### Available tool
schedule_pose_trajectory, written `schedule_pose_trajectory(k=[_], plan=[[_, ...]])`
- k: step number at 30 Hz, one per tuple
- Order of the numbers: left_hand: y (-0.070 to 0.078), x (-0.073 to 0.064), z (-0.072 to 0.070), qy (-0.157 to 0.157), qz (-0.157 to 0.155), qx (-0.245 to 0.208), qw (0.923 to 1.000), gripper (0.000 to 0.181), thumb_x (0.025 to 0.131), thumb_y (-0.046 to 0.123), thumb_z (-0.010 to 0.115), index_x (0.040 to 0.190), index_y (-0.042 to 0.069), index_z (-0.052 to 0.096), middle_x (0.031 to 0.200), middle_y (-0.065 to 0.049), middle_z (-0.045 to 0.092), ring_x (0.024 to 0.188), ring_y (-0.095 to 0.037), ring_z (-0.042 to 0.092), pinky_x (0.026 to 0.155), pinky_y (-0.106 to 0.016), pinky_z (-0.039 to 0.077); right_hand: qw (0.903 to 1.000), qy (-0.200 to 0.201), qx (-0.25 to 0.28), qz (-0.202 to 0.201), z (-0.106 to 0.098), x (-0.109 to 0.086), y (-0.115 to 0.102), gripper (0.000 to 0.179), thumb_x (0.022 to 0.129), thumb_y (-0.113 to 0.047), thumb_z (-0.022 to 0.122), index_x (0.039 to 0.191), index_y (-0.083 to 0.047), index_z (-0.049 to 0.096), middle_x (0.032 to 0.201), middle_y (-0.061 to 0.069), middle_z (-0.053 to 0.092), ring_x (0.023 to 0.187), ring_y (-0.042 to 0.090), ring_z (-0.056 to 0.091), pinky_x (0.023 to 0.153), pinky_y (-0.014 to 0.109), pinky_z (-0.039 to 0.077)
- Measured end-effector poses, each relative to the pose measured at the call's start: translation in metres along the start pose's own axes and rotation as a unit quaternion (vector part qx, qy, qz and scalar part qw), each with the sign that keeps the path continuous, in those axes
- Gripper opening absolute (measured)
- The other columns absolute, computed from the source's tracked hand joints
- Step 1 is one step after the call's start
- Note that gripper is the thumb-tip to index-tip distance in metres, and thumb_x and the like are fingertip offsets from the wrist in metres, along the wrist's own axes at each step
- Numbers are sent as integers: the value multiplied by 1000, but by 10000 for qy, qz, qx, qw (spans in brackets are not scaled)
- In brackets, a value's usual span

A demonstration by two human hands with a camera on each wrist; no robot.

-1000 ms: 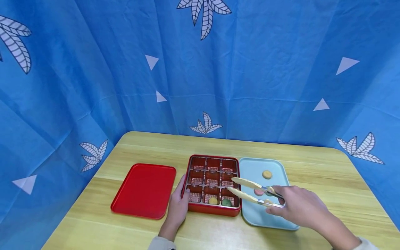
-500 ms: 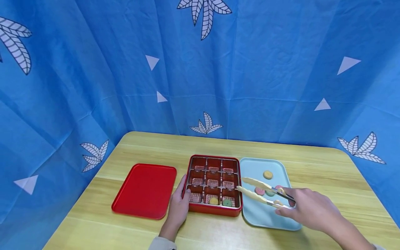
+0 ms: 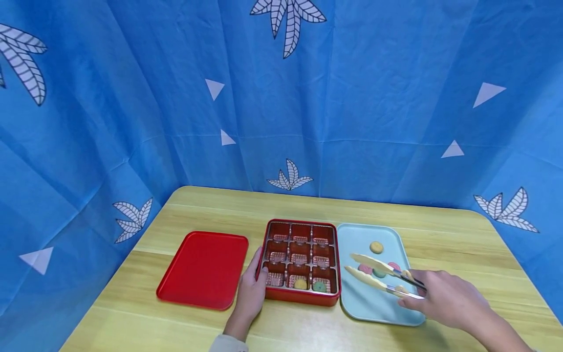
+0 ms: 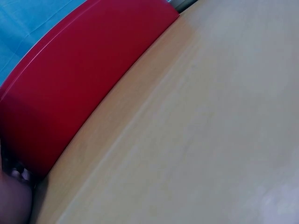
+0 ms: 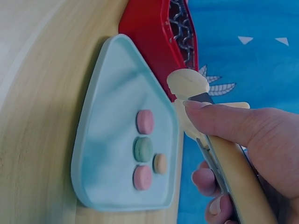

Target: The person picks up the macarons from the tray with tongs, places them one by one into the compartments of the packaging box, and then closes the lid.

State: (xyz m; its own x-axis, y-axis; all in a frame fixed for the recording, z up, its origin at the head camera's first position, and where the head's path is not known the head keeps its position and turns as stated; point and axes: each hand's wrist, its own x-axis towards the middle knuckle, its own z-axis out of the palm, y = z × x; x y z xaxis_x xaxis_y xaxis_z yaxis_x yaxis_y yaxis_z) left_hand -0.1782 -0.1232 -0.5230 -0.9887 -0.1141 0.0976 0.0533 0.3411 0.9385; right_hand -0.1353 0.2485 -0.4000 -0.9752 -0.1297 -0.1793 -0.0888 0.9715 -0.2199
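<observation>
My right hand [image 3: 448, 296] holds a pair of tongs [image 5: 233, 172] with cream tips and metal arms. The tips are spread apart over the pale blue tray [image 3: 374, 308], with nothing between them. On that tray lie a tan macaron [image 3: 376, 247], a green macaron [image 5: 143, 149] and two pink macarons [image 5: 145, 122]. To its left stands a red box [image 3: 303, 295] with a divided insert. A yellow macaron [image 3: 300, 284] and a green macaron [image 3: 319, 287] sit in its front row. My left hand [image 3: 251, 293] holds the box's left side, thumb at the front corner.
A flat red tray [image 3: 204, 269] lies on the wooden table [image 3: 145, 322], left of the box. Behind the table's far edge hangs a blue cloth [image 3: 374, 98] with white leaf prints.
My right hand has moved right with the tongs, their tips going from the box's right edge to above the blue tray. My left hand and the box stay put.
</observation>
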Motion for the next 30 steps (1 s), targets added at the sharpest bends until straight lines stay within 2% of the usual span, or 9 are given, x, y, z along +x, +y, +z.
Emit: schedule_pose_trajectory(k=[6,14,30], plan=[[-1,0,0,7,14,11,10000,53,96,14,47,147,18,34,142,-9,47,135,-29,36,108,-52,31,9998,-174,-27,128,4,3,11,49,67,-58,73,91,-17,61,59,-1,41,54,14,36,46,29,23],[2,-1,0,-25,-93,-79,9999,54,96,16,47,148,20,33,144,-6,45,137,-25,34,109,-50,31,9996,-162,-120,177,5,3,18,43,68,-56,73,82,-19,57,58,-2,40,52,14,34,45,28,22],[4,-2,-1,-63,-66,-144,9999,54,96,15,47,148,21,34,143,-6,46,135,-24,36,110,-49,31,9973,-580,-184,407,3,10,23,53,69,-58,72,95,-13,62,62,-1,47,55,15,41,47,30,28]])
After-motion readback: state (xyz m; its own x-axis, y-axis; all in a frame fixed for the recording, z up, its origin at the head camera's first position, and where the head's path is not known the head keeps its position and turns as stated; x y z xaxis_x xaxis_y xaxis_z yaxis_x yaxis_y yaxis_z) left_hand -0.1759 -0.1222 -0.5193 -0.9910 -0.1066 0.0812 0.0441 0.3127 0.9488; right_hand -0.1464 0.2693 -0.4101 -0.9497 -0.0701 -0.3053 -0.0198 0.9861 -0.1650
